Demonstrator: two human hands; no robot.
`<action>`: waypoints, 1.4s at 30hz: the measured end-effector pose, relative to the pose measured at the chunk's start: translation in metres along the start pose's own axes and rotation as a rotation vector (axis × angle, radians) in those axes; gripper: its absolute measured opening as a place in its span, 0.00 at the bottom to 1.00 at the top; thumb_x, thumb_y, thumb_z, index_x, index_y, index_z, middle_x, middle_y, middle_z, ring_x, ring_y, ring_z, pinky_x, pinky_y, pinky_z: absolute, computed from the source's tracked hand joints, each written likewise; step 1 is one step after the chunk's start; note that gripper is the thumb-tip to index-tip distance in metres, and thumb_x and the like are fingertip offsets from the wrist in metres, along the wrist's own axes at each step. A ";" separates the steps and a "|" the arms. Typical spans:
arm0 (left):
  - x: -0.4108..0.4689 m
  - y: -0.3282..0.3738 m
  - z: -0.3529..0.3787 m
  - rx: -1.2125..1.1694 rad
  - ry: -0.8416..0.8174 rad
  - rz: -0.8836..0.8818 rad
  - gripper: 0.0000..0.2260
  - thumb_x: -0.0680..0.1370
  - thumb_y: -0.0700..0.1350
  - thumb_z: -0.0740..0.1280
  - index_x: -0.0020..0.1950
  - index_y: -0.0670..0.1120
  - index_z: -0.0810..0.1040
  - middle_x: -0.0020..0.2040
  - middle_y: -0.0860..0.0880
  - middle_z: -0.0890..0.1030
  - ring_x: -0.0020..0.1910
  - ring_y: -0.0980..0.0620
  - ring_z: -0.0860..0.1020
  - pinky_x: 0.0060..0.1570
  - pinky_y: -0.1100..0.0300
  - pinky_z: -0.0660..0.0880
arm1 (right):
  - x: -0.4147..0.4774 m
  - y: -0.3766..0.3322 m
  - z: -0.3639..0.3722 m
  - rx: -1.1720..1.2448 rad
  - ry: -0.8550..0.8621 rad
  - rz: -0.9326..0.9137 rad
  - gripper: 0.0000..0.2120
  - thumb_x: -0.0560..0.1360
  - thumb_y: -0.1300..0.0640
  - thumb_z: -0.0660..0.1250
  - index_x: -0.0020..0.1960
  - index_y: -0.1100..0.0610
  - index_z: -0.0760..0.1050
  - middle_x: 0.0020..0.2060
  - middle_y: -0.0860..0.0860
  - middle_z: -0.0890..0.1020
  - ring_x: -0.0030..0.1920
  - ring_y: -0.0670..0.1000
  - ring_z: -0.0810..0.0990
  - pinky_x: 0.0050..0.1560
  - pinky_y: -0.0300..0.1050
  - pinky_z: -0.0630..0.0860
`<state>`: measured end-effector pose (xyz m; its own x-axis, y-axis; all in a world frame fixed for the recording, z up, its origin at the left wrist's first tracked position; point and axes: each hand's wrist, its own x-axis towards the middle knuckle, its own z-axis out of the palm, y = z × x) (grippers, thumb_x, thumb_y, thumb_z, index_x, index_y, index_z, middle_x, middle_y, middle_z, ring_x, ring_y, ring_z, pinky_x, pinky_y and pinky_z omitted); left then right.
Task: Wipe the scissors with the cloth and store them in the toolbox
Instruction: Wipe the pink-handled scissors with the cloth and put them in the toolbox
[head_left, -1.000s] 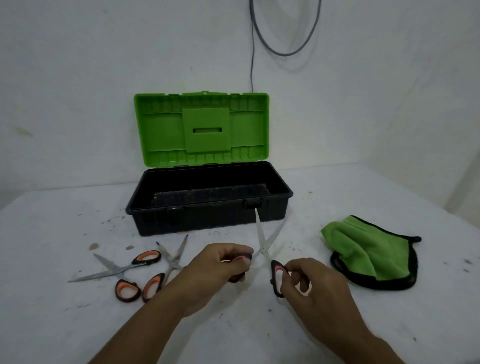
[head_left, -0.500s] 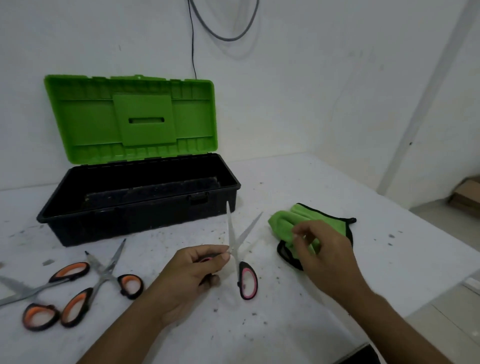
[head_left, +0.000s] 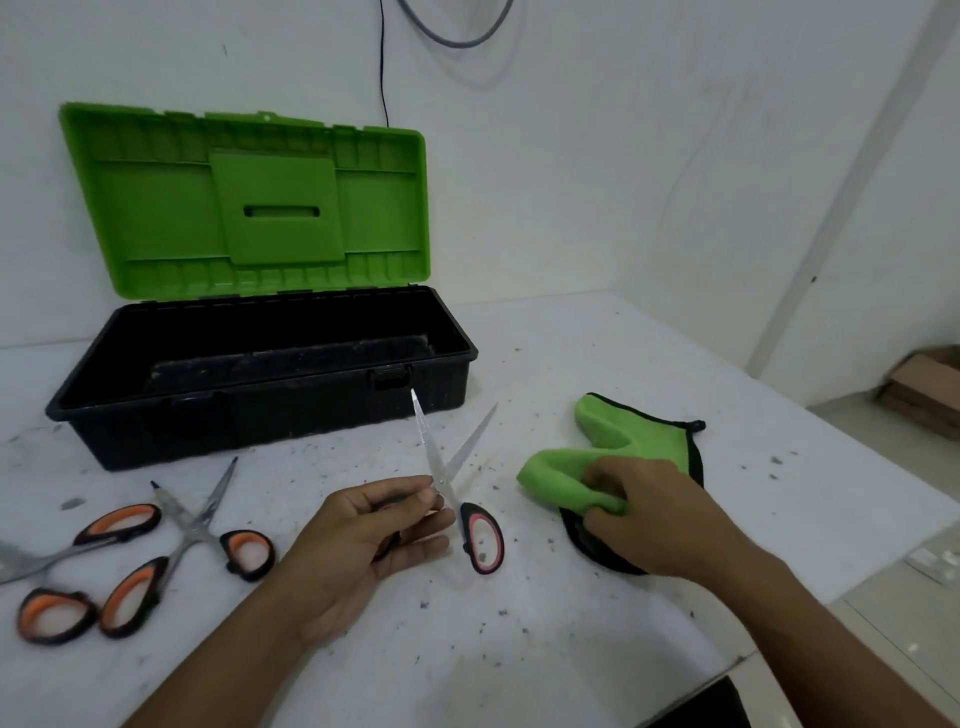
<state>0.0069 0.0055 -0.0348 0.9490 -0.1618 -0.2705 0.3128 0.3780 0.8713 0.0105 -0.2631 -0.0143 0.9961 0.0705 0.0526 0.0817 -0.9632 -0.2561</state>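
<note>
Leftmost scissors (head_left: 117, 522), blade tip off-frame.

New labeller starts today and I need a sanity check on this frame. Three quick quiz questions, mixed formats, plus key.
1. True or false: the black plastic toolbox with the green lid is closed.
2. What does the right hand grip? A) the green microfibre cloth with black trim B) a screwdriver C) nothing
3. Fill in: the left hand holds the pink-and-black-handled steel scissors with their blades ____.

Key: 1 false, the lid stands up. 2 A. 3 open.
</note>
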 end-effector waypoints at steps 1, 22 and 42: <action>0.000 0.001 -0.001 0.008 -0.005 0.003 0.12 0.67 0.37 0.71 0.50 0.35 0.83 0.43 0.39 0.85 0.42 0.45 0.86 0.42 0.49 0.84 | -0.001 -0.001 -0.003 -0.041 -0.018 -0.019 0.09 0.72 0.43 0.64 0.44 0.48 0.75 0.34 0.44 0.76 0.38 0.50 0.77 0.36 0.44 0.71; 0.004 0.005 -0.008 0.120 0.001 0.042 0.07 0.76 0.34 0.67 0.51 0.35 0.82 0.46 0.36 0.86 0.46 0.42 0.86 0.42 0.53 0.84 | -0.006 -0.025 0.031 0.514 0.264 -0.345 0.04 0.77 0.45 0.66 0.51 0.40 0.75 0.57 0.36 0.77 0.61 0.37 0.75 0.58 0.28 0.68; 0.012 -0.001 -0.020 0.098 -0.208 -0.015 0.16 0.82 0.40 0.56 0.58 0.33 0.79 0.56 0.38 0.84 0.58 0.42 0.82 0.59 0.50 0.79 | 0.011 -0.072 0.043 -0.186 0.273 -0.739 0.21 0.74 0.55 0.61 0.66 0.47 0.75 0.53 0.53 0.78 0.46 0.52 0.74 0.42 0.47 0.73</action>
<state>0.0185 0.0218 -0.0470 0.9128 -0.3546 -0.2024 0.3118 0.2854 0.9063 0.0169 -0.1818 -0.0363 0.6421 0.6630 0.3850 0.6849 -0.7217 0.1005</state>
